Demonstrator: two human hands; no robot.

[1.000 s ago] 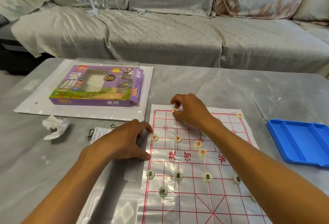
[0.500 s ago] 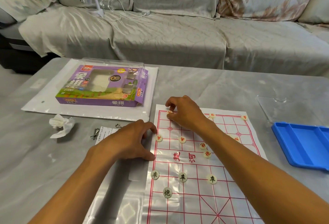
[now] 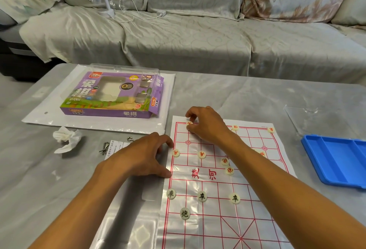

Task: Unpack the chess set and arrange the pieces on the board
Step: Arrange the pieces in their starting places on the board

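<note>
A white paper chess board [image 3: 247, 219] with a red grid lies on the table. Several cream round pieces stand on it, some marked red [image 3: 202, 154], some black [image 3: 202, 196]. My right hand [image 3: 206, 124] reaches to the board's far left corner and pinches a red-marked piece [image 3: 189, 123] between thumb and fingers. My left hand [image 3: 138, 157] rests on the board's left edge, fingers spread and pressing the sheet flat. The purple chess set box [image 3: 111, 94] lies at the back left.
A blue compartment tray [image 3: 336, 159] sits at the right. A crumpled tissue [image 3: 66, 139], small metal hooks [image 3: 105, 147] and a paper slip [image 3: 116, 147] lie left of the board. A clear plastic sheet [image 3: 303, 118] lies behind the tray. A sofa stands beyond the table.
My right hand has shifted a little left along the board's far row with the piece. The left hand has stayed on the board's edge.
</note>
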